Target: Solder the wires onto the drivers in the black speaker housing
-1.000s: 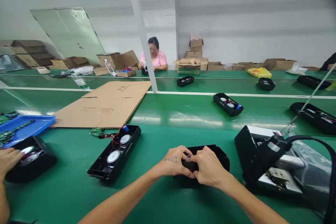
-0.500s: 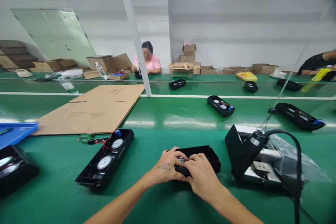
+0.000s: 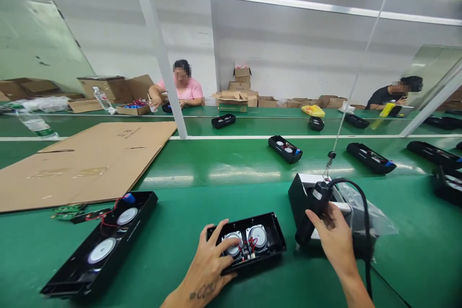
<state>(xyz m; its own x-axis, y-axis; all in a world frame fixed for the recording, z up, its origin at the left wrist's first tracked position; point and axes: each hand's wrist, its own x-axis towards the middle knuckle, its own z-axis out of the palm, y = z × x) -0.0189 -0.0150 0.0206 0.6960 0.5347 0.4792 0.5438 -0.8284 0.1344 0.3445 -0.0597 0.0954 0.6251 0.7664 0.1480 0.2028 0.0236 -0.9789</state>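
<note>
My left hand (image 3: 212, 262) grips the left end of a black speaker housing (image 3: 276, 236), its thumb at the near wall and fingers spread over the far rim and a speaker. Two round speakers with white centres and red wires sit inside the housing. To the right, my right hand (image 3: 334, 236) has its thumb across a black electric screwdriver (image 3: 313, 209), which hangs tilted from a cord; its fingers are curled on the other side and partly hidden. Behind the screwdriver stands a black box with a white top edge (image 3: 298, 192).
Another open speaker housing (image 3: 119, 245) lies left, wired to a green circuit board (image 3: 70, 211). A flat cardboard sheet (image 3: 97, 159) lies behind it. Several black housings (image 3: 285, 149) stand across the green bench. Two people (image 3: 189, 89) sit opposite. A clear bag (image 3: 371, 211) hangs beside the box.
My right hand has left the speaker housing and moved right to the electric screwdriver. My left hand has shifted to the housing's left end, uncovering the speakers. The view has turned right.
</note>
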